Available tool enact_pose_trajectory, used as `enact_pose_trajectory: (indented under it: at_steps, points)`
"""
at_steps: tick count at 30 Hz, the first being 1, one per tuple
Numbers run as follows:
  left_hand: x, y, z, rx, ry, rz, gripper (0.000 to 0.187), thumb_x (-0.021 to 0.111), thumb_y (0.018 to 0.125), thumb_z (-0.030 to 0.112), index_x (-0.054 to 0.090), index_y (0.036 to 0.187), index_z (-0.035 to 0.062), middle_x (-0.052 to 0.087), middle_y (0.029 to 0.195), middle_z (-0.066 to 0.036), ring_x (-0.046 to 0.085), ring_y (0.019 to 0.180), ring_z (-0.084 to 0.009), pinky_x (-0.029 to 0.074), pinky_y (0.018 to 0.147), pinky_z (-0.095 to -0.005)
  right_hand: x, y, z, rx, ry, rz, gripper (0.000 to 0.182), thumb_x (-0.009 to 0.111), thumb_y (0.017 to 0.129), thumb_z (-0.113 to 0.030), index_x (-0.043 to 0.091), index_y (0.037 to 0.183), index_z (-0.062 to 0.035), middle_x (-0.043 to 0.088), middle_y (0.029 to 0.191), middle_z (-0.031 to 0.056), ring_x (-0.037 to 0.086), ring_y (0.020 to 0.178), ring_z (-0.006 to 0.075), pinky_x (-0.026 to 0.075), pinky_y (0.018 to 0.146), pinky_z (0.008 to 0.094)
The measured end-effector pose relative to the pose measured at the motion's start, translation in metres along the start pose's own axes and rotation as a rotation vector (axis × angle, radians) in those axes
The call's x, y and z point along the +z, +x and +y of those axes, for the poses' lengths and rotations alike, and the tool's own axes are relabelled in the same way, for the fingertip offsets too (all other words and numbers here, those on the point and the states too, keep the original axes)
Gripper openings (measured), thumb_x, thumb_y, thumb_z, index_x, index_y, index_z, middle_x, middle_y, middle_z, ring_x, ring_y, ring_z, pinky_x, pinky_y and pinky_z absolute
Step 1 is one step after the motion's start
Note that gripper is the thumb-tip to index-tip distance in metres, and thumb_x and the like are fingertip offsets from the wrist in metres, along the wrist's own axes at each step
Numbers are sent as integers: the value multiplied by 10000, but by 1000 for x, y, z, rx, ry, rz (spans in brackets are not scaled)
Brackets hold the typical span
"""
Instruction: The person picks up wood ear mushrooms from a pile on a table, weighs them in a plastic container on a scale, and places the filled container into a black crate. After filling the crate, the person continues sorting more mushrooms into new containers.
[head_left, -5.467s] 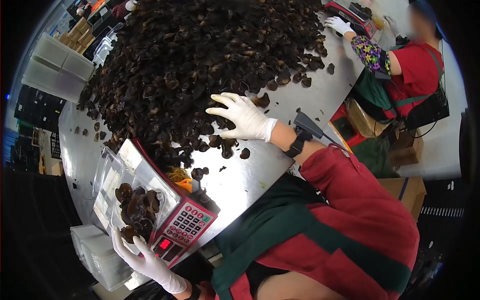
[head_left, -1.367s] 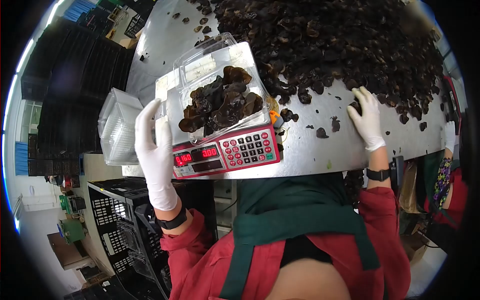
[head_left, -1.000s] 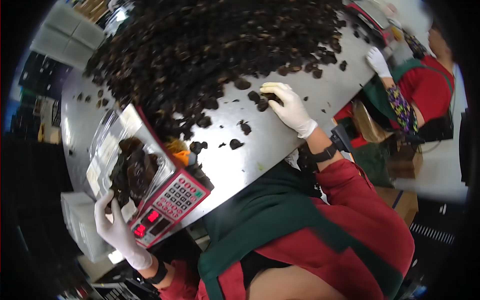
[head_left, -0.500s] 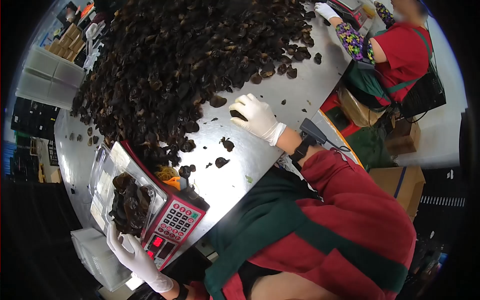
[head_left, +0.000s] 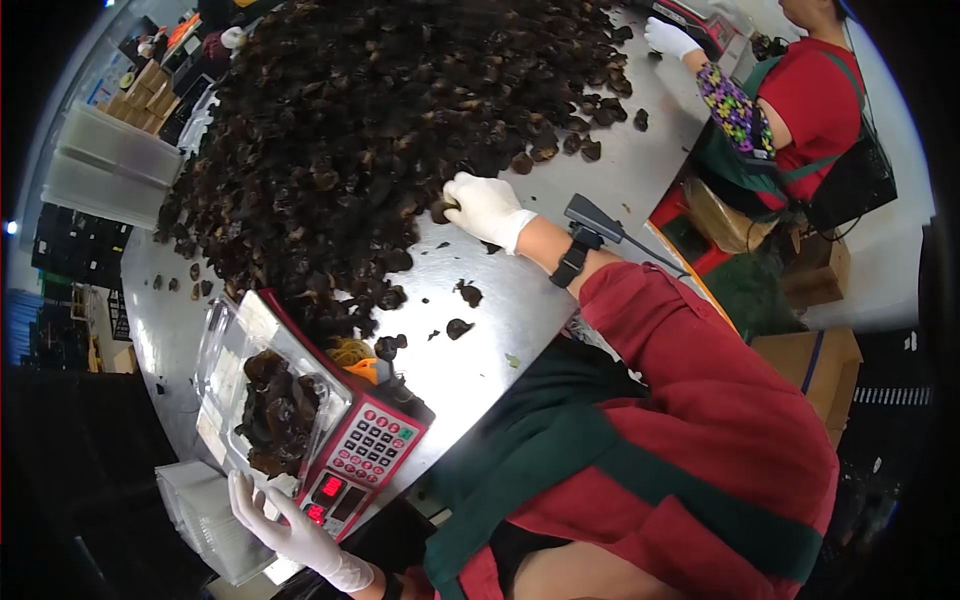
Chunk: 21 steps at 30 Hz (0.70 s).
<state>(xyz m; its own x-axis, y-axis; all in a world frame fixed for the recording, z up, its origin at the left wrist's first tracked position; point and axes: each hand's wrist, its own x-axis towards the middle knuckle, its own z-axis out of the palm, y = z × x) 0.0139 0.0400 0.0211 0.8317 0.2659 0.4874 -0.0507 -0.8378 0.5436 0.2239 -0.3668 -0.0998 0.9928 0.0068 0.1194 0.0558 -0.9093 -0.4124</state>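
Observation:
A big heap of dark wood-ear mushrooms [head_left: 390, 110] covers the steel table [head_left: 590, 170]. My right hand [head_left: 482, 207], in a white glove, is curled over a mushroom piece at the heap's near edge. A clear plastic clamshell tray [head_left: 262, 400] holding mushrooms sits on a red electronic scale [head_left: 362, 455]. My left hand [head_left: 280, 520], also gloved, touches the tray's near corner beside the scale's display, fingers spread.
Loose mushroom pieces [head_left: 462, 310] lie between the scale and my right hand. A stack of empty clear trays [head_left: 200, 510] stands left of the scale. Another person in red [head_left: 820, 90] works at the table's far right, next to a second scale [head_left: 690, 15]. White bins [head_left: 105, 165] sit at left.
My right hand has moved from the bare table up into the heap's edge and closed on a piece. My left hand stays at the tray's corner.

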Motion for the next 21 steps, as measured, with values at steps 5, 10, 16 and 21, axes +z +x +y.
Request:
enact_pose_trajectory:
  at_steps: [5,10,16,21]
  points:
    - [-3,-5,-9,46,37,-16,373,521,954,-48,551,1326,-32,584,1296,-147,574,1152,-266,451,971,-378,-27,-14,-30,113,1027,-368,212,671,936,-245,695,950,-35,621,703,21,556,621,84,447,576,257]
    - [7,-7,6,104,154,-75,284,597,850,-58,700,1097,39,636,1149,-155,566,1145,-326,416,1025,-425,-47,-25,-76,70,1232,-540,202,642,976,-221,663,914,-30,586,705,-21,466,568,33,367,525,209]
    - [4,1,12,209,268,-135,271,624,826,-26,686,1068,80,674,1034,-70,565,1156,-263,268,1169,-533,-80,-25,-199,-252,1279,-674,206,662,965,-251,686,979,-47,618,761,-20,524,635,30,410,534,199]
    - [2,-2,14,190,218,-109,273,626,838,-7,665,1096,75,675,1076,-66,568,1159,-264,243,1181,-525,-59,-21,-246,-160,1599,-912,259,595,1009,-279,652,1050,-30,677,902,37,600,674,68,462,560,192]
